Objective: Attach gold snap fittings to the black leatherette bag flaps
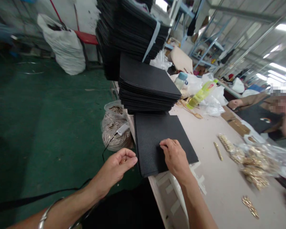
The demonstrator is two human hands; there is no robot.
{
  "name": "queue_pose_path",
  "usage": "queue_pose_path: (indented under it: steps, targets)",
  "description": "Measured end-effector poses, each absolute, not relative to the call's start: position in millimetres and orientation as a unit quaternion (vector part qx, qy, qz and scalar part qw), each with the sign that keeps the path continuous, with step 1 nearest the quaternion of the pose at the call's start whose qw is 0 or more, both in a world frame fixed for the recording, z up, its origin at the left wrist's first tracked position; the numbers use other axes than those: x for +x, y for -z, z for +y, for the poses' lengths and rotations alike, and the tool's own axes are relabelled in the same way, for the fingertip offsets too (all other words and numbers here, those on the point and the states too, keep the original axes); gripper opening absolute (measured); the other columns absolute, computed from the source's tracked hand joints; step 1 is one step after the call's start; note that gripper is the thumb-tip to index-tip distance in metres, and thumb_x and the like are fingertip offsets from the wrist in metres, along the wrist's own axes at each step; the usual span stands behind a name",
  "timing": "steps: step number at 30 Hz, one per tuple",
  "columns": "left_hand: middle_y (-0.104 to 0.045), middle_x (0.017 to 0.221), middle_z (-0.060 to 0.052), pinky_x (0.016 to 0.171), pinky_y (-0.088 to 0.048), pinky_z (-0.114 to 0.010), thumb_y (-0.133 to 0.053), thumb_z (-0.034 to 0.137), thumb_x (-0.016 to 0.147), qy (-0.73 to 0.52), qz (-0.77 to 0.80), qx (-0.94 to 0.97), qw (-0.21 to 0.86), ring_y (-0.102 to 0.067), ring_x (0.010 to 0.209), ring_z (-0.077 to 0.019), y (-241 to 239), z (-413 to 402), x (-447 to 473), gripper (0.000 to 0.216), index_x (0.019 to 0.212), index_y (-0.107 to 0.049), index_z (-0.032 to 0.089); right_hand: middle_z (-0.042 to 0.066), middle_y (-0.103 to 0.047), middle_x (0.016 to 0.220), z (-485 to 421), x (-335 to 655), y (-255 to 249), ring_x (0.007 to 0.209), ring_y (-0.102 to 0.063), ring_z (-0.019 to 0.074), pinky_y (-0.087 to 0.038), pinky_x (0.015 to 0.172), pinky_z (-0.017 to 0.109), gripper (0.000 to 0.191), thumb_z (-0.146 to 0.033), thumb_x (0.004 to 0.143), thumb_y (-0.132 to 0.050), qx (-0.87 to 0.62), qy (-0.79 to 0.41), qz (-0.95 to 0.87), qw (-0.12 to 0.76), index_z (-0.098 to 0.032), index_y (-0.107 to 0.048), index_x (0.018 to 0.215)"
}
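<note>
A flat black leather-like panel (152,152) lies at the near edge of the table, in front of a stack of similar black panels (147,79). My right hand (175,156) is over the middle of the near panel, thumb and fingertips pinched together close to its surface. Whatever the pinch holds, if anything, is too small to make out. Left of the panel, past the table edge, my left hand (120,163) is closed with its fingers curled. Small coppery-gold pieces (123,161) glint inside its curl, partly hidden by the fingers.
Gold-coloured metal parts (255,163) in clear bags and loose rows lie on the white table (209,187). A yellow-green bottle (201,94) and a blue-capped jar (180,80) stand behind. Another person (259,111) is across the table. A filled bag (116,127) sits beside the table.
</note>
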State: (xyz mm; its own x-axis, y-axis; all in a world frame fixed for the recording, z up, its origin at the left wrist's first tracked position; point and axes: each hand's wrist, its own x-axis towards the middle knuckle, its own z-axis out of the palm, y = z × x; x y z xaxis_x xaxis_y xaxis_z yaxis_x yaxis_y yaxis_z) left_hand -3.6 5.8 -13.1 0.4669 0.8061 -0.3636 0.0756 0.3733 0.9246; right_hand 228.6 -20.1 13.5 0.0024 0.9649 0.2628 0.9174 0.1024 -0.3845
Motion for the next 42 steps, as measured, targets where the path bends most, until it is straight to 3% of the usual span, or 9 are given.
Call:
queue_pose_path:
  steps: [6, 9, 12, 20, 24, 27, 34, 38, 42]
  targets:
    - [-0.061, 0.076, 0.002, 0.061, -0.046, -0.022, -0.067, 0.047, 0.082, -0.283, 0.418, 0.516, 0.692, -0.055, 0.066, -0.0118, 17.0, 5.5, -3.9, 0.031, 0.088, -0.059, 0.018, 0.003, -0.067, 0.091, -78.9, 223.5, -16.7, 0.088, -0.059, 0.0188, -0.046, 0.079, 0.031, 0.017, -0.020, 0.097, -0.047, -0.654, -0.170, -0.695, 0.246, -0.024, -0.063, 0.095]
    - [-0.070, 0.103, -0.004, 0.086, -0.052, -0.032, -0.069, 0.041, 0.084, -0.268, 0.343, 0.480, 0.761, -0.064, 0.089, -0.0181, 13.0, -5.7, -3.3, 0.036, 0.111, -0.062, 0.018, 0.002, -0.068, 0.091, -104.3, 215.2, -15.0, 0.087, -0.061, 0.0175, -0.047, 0.077, 0.029, 0.015, -0.023, 0.096, -0.052, -0.663, -0.244, -0.650, 0.281, -0.024, -0.066, 0.091]
    - [-0.072, 0.109, -0.005, 0.092, -0.051, -0.035, -0.066, 0.038, 0.086, -0.232, 0.309, 0.463, 0.797, -0.066, 0.092, -0.0191, 4.9, -17.5, -3.2, 0.038, 0.118, -0.062, 0.018, 0.002, -0.069, 0.085, -112.7, 205.8, -8.0, 0.079, -0.062, 0.0166, -0.048, 0.070, 0.027, 0.014, -0.031, 0.092, -0.059, -0.709, -0.294, -0.548, 0.334, -0.022, -0.070, 0.090]
    - [-0.069, 0.083, 0.002, 0.071, -0.054, -0.028, -0.071, 0.031, 0.078, -0.166, 0.317, 0.481, 0.800, -0.063, 0.071, -0.0145, -15.9, -18.7, 8.4, 0.025, 0.100, -0.065, 0.020, 0.001, -0.066, 0.068, -93.8, 200.1, -1.1, 0.059, -0.062, 0.0138, -0.054, 0.057, 0.027, 0.032, -0.044, 0.072, -0.078, -0.683, -0.457, -0.328, 0.466, -0.014, -0.072, 0.084]
    - [-0.045, 0.053, 0.010, 0.037, -0.024, -0.016, -0.074, 0.037, 0.070, -0.144, 0.386, 0.465, 0.783, -0.032, 0.039, -0.0047, -13.9, -14.7, 15.9, 0.027, 0.086, -0.061, 0.019, -0.002, -0.061, 0.059, -92.2, 200.1, -1.6, 0.051, -0.057, 0.0107, -0.050, 0.050, 0.023, 0.030, -0.042, 0.073, -0.078, -0.676, -0.458, -0.327, 0.476, -0.015, -0.073, 0.084]
    - [-0.040, 0.052, 0.010, 0.036, -0.012, -0.015, -0.075, 0.043, 0.067, -0.124, 0.392, 0.431, 0.803, -0.019, 0.037, -0.0016, -7.8, -15.2, 16.5, 0.035, 0.086, -0.060, 0.018, -0.004, -0.057, 0.053, -93.0, 198.6, -0.7, 0.046, -0.053, 0.0093, -0.044, 0.046, 0.021, 0.025, -0.039, 0.075, -0.076, -0.680, -0.443, -0.345, 0.472, -0.015, -0.073, 0.083]
    - [-0.045, 0.055, 0.007, 0.035, -0.014, -0.015, -0.075, 0.046, 0.068, -0.137, 0.378, 0.432, 0.808, -0.024, 0.038, -0.0021, 3.2, -17.5, 15.3, 0.036, 0.082, -0.063, 0.015, -0.006, -0.055, 0.051, -90.7, 197.2, -0.6, 0.044, -0.052, 0.0087, -0.043, 0.046, 0.021, 0.024, -0.038, 0.075, -0.074, -0.664, -0.454, -0.348, 0.481, -0.016, -0.070, 0.082]
    - [-0.056, 0.060, 0.003, 0.038, -0.031, -0.014, -0.071, 0.043, 0.077, -0.129, 0.322, 0.499, 0.794, -0.045, 0.046, -0.0065, 3.8, -19.3, 14.6, 0.030, 0.089, -0.069, 0.016, -0.008, -0.055, 0.055, -90.8, 194.5, -0.5, 0.042, -0.052, 0.0086, -0.043, 0.044, 0.021, 0.028, -0.038, 0.071, -0.077, -0.648, -0.462, -0.327, 0.510, -0.019, -0.059, 0.081]
    - [-0.073, 0.094, -0.002, 0.075, -0.057, -0.028, -0.063, 0.037, 0.086, -0.140, 0.249, 0.622, 0.729, -0.068, 0.089, -0.0223, -3.4, -27.1, 16.0, 0.028, 0.108, -0.071, 0.024, -0.009, -0.055, 0.060, -101.4, 197.2, -8.6, 0.046, -0.051, 0.0079, -0.042, 0.045, 0.020, 0.035, -0.039, 0.068, -0.082, -0.663, -0.427, -0.331, 0.518, -0.020, -0.054, 0.080]
